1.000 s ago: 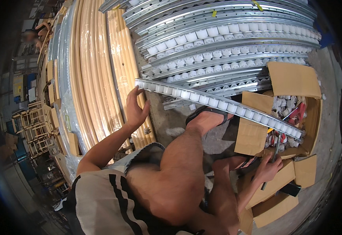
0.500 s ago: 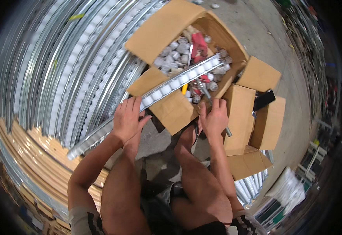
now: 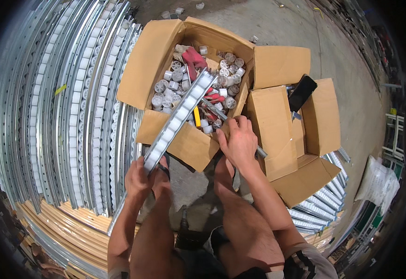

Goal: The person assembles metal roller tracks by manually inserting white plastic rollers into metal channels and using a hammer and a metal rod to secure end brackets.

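Note:
A long metal roller track (image 3: 177, 118) with a row of white rollers slants over the near flap of an open cardboard box (image 3: 149, 65). Its far end is above the loose white rollers (image 3: 170, 95) in the box. My left hand (image 3: 139, 178) is closed round the track's lower part, the fingers partly hidden. Over the box's near right corner, my right hand (image 3: 239, 142) has its fingers curled over a grey metal rod (image 3: 262, 151), which sticks out on both sides of the hand. Red-and-grey gloves (image 3: 194, 60) and a yellow-handled tool (image 3: 197, 116) lie among the rollers.
Many similar roller tracks (image 3: 77, 107) lie side by side at left, over tan lengths (image 3: 72, 228). A second open carton (image 3: 270, 130) at right has a black phone-like object (image 3: 302, 93) on it. More tracks (image 3: 319, 204) lie beyond its near flap. My legs flank the floor between.
The track has swung to a steeper slant, its far end further left in view. My left hand has come nearer to me and closed round it. The whole view has turned.

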`<action>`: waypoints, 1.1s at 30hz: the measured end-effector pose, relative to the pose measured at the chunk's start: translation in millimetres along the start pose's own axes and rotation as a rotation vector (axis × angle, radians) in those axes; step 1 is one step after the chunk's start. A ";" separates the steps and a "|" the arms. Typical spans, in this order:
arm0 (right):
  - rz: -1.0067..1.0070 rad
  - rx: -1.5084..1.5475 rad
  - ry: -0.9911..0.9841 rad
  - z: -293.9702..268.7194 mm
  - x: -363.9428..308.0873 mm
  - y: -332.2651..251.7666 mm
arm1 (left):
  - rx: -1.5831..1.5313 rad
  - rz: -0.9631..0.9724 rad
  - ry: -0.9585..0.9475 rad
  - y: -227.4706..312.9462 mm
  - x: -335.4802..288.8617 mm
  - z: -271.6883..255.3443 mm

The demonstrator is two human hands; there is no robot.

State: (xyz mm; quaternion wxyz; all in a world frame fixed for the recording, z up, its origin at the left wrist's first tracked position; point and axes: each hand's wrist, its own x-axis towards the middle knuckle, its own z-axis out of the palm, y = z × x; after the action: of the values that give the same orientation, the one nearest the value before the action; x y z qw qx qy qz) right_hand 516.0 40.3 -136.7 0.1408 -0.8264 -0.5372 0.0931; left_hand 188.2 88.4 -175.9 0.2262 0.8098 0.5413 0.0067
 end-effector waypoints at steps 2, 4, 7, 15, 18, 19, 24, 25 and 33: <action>-0.049 0.060 0.058 -5.4 2.1 -4.9 | -0.008 -0.026 0.030 -8.4 -24.9 -5.9; -0.127 0.166 0.128 -14.9 10.3 -19.7 | 0.027 -0.047 0.026 -19.2 -48.5 -9.6; -0.235 0.325 0.035 -17.1 22.8 -43.0 | 0.003 -0.051 0.003 -27.9 -72.1 -12.0; -0.341 0.423 -0.014 -14.1 12.7 -54.9 | -0.107 0.115 0.137 -35.2 -89.4 0.2; -0.399 0.501 0.022 -15.7 8.8 -56.0 | -0.125 0.126 0.148 -32.1 -86.1 -1.1; -0.391 0.522 0.040 -16.1 8.9 -56.8 | -0.129 0.126 0.151 -31.1 -85.0 -2.3; -0.356 0.545 0.139 -13.9 13.1 -53.7 | -0.134 0.128 0.203 -42.9 -91.8 6.4; -0.321 0.568 0.149 -11.8 13.5 -52.2 | -0.139 0.124 0.211 -43.9 -93.0 6.6; -0.109 0.692 0.184 -10.3 28.9 -42.8 | -0.116 -0.072 0.230 -37.8 -96.5 5.7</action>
State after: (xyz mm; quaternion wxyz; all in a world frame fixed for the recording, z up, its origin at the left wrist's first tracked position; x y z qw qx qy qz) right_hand 494.0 81.8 -112.8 0.4648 -0.7049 -0.5020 0.1872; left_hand 116.6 13.2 -172.5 0.2089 0.7692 0.5913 0.1226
